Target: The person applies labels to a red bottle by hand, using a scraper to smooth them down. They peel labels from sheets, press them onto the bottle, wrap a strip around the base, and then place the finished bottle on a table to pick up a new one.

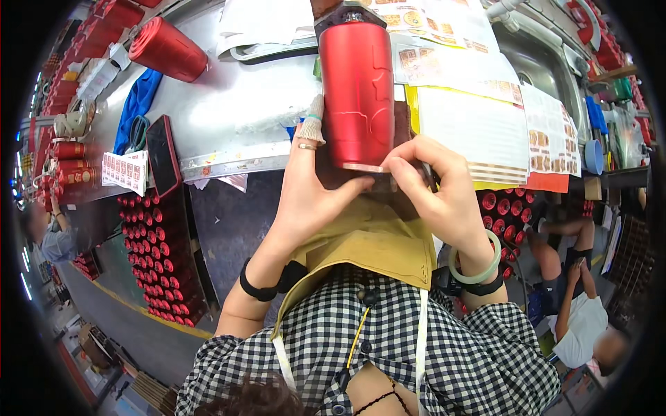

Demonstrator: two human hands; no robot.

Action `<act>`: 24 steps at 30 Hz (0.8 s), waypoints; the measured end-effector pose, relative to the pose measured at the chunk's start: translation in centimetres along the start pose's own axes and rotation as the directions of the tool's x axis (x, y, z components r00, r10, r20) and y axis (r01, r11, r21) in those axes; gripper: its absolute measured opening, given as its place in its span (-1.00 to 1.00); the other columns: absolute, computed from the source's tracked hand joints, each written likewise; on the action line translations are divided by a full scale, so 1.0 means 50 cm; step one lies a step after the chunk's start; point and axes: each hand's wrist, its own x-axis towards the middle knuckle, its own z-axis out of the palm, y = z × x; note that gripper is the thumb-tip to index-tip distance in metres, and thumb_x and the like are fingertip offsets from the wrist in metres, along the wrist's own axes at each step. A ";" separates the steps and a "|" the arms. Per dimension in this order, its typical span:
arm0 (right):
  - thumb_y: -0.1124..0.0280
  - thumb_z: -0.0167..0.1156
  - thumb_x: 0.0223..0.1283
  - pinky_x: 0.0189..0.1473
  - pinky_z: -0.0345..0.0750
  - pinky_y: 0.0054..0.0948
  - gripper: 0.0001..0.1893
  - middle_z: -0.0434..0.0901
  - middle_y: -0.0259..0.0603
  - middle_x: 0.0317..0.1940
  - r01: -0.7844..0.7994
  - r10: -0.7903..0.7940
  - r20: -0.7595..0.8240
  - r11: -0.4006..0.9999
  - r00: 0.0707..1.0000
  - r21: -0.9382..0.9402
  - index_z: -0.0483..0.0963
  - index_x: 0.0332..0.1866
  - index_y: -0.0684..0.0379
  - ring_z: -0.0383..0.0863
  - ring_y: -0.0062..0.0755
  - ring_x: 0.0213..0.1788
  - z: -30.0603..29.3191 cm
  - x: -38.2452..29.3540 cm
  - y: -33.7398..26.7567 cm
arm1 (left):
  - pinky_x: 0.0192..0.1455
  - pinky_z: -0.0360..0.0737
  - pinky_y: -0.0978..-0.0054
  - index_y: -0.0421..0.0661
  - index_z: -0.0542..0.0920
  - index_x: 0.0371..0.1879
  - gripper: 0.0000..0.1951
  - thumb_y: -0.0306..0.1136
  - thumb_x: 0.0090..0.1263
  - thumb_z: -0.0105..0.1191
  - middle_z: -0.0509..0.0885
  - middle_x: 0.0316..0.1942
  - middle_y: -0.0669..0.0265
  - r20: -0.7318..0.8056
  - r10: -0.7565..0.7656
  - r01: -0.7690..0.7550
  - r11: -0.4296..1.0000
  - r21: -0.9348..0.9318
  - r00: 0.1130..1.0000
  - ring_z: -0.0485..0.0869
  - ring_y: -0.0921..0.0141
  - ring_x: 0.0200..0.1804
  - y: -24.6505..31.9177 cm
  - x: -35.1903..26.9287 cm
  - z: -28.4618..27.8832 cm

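Note:
A glossy red metal bottle (356,93) with raised outlines lies before me, its threaded neck pointing away and its base towards me. The neck end meets a dark block-like support (333,15). My left hand (312,192) lies along the bottle's left side, a knitted finger cot (314,122) on one finger and the thumb just below the base. At the base's right end, the thumb and forefinger of my right hand (426,182) come together by a thin pale strip (363,167). Whether they grip that strip is hidden.
Label sheets (458,62) and white paper (468,130) cover the right of the metal table (244,104), beside a sink (525,62). Left lie another red bottle (169,49), a blue cloth (136,106), scissors (139,132), and a phone (163,156). A person (572,312) sits at right.

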 end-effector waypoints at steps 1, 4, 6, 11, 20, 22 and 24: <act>0.47 0.27 0.38 -0.11 0.62 -0.33 -0.86 0.74 -0.03 -0.29 0.002 -0.002 0.002 1.000 1.000 -0.001 0.67 -0.16 0.33 0.73 -0.20 -0.25 0.001 0.001 0.007 | 0.52 0.44 0.18 -0.30 0.10 0.67 0.11 -0.42 0.15 0.55 0.41 0.50 -0.08 0.032 -0.006 0.007 0.999 -0.037 0.999 0.49 0.06 0.48 0.001 -0.005 -0.004; 0.45 0.26 0.40 -0.06 0.63 -0.32 -0.83 0.75 0.00 -0.26 -0.056 0.056 -0.031 0.998 0.998 0.017 0.67 -0.13 0.36 0.75 -0.21 -0.21 -0.001 -0.001 0.022 | 0.55 0.41 0.19 -0.29 0.07 0.68 0.14 -0.42 0.14 0.55 0.36 0.54 -0.07 0.028 0.027 -0.024 0.993 -0.112 0.999 0.46 0.08 0.50 0.002 -0.012 -0.002; 0.45 0.26 0.39 -0.06 0.63 -0.32 -0.83 0.75 0.00 -0.27 -0.037 0.038 -0.033 0.999 0.999 0.027 0.67 -0.13 0.36 0.75 -0.22 -0.21 -0.001 -0.003 0.027 | 0.56 0.40 0.19 -0.28 0.08 0.68 0.13 -0.42 0.14 0.55 0.35 0.54 -0.07 -0.010 0.066 -0.067 0.987 -0.149 0.998 0.46 0.09 0.51 0.002 -0.012 0.005; 0.45 0.31 0.36 -0.08 0.62 -0.34 -0.84 0.76 -0.03 -0.27 -0.029 0.032 -0.046 0.997 0.998 0.065 0.67 -0.15 0.35 0.74 -0.26 -0.22 0.001 -0.008 0.022 | 0.54 0.43 0.20 -0.29 0.12 0.65 0.11 -0.44 0.11 0.55 0.41 0.51 -0.03 -0.171 0.002 0.000 1.000 0.015 0.985 0.52 0.12 0.44 -0.002 0.003 0.016; 0.49 0.39 0.31 -0.19 0.57 -0.44 -0.90 0.75 -0.19 -0.32 -0.046 0.051 -0.050 0.994 0.997 0.097 0.69 -0.21 0.30 0.67 -0.47 -0.30 -0.012 -0.020 -0.008 | 0.56 0.43 0.08 -0.23 0.61 0.35 -0.24 -0.40 0.07 0.57 0.71 0.27 -0.05 -0.188 0.330 -0.248 0.900 0.359 0.925 0.66 0.04 0.34 0.000 0.011 0.012; 0.50 0.39 0.32 -0.23 0.53 -0.47 -0.92 0.72 -0.23 -0.33 0.030 -0.027 -0.048 0.998 0.998 0.051 0.70 -0.21 0.29 0.63 -0.51 -0.33 -0.012 -0.022 -0.016 | 0.52 0.46 0.25 -0.31 0.52 0.44 -0.17 -0.36 0.13 0.60 0.67 0.36 0.05 -0.214 0.208 -0.166 0.966 0.201 0.954 0.64 0.22 0.39 0.001 0.010 0.017; 0.50 0.38 0.32 -0.25 0.51 -0.48 -0.92 0.71 -0.25 -0.34 0.033 -0.032 -0.021 0.998 0.999 0.061 0.70 -0.20 0.29 0.61 -0.52 -0.33 -0.008 -0.021 -0.019 | 0.55 0.44 0.19 -0.26 0.51 0.46 -0.15 -0.41 0.10 0.58 0.58 0.43 -0.02 -0.207 0.176 -0.146 0.978 0.152 0.962 0.57 0.13 0.45 0.001 0.009 0.018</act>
